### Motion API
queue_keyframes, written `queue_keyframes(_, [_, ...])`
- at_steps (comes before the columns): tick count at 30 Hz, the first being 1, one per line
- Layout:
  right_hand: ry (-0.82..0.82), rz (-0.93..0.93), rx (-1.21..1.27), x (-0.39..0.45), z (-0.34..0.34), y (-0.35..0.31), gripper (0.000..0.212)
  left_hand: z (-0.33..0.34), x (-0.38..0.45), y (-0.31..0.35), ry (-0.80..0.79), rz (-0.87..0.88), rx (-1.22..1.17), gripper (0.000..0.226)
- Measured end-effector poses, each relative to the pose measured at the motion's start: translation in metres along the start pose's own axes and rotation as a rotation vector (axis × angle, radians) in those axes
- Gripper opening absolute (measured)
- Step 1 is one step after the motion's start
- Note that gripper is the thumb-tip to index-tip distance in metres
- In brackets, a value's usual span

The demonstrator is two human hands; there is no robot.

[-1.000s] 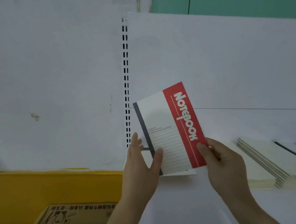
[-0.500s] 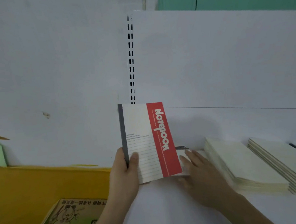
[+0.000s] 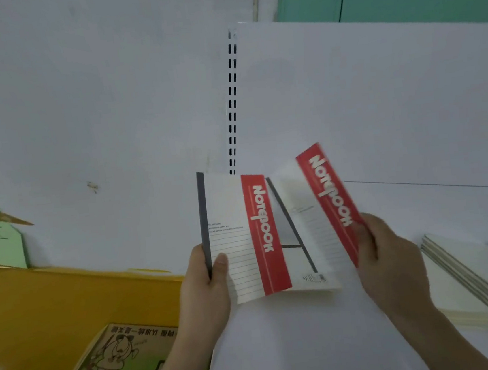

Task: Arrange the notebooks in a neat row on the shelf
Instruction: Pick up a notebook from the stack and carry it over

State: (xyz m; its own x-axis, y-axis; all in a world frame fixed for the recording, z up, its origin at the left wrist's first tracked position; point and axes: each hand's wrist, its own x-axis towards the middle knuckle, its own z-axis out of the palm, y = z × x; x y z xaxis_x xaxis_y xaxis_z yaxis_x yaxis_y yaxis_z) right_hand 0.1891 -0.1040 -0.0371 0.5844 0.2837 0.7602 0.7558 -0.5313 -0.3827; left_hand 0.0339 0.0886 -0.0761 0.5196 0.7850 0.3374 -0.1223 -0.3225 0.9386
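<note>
Red-banded notebook (image 3: 242, 239) upright in left hand (image 3: 205, 288) fingers, second notebook (image 3: 320, 207) tilted in right hand (image 3: 386, 260) fingers.

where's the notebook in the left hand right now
In the head view it sits centre frame, held upright by the left hand at its grey spine: the left notebook, beside and partly overlapping the tilted notebook in the right hand.
</note>
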Motion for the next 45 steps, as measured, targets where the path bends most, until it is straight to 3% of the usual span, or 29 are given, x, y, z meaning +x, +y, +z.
queue_keyframes(3, [0.095,0.144,0.245,-0.003,-0.016,-0.012,0.026,0.002,0.000,-0.001,-0.009,-0.025,-0.008,0.006])
queue_keyframes(6, [0.062,0.300,0.520,-0.011,-0.023,-0.029,0.015,0.007,-0.004,0.001,-0.048,-0.020,-0.031,0.007])
queue_keyframes(10, [-0.013,0.374,0.604,-0.028,-0.018,-0.037,0.023,0.016,-0.011,0.010,-0.083,-0.017,-0.085,0.008])
queue_keyframes(17, [-0.029,0.486,0.562,-0.048,0.000,-0.035,0.020,0.032,-0.024,0.028,-0.095,0.002,-0.155,0.018])
queue_keyframes(22, [-0.028,0.491,0.526,-0.063,0.000,-0.036,0.029,0.050,-0.040,0.029,-0.218,0.023,-0.147,0.011])
queue_keyframes(28, [-0.027,0.466,0.452,-0.079,-0.032,-0.018,0.028,0.069,-0.060,0.030,-0.481,-0.099,-0.292,0.016])
queue_keyframes(31, [-0.025,0.464,0.402,-0.089,-0.057,-0.004,0.035,0.086,-0.077,0.037,-0.578,-0.093,-0.325,0.021])
queue_keyframes(39, [0.056,0.498,0.189,-0.126,-0.144,0.065,0.059,0.166,-0.155,0.079,-0.593,0.075,-0.296,0.051])
queue_keyframes(43, [-0.015,0.410,0.077,-0.148,-0.212,0.111,0.067,0.219,-0.212,0.106,-0.589,0.098,-0.302,0.064])
queue_keyframes(45, [-0.114,0.386,0.024,-0.159,-0.251,0.138,0.080,0.248,-0.242,0.119,-0.585,0.083,-0.306,0.067])
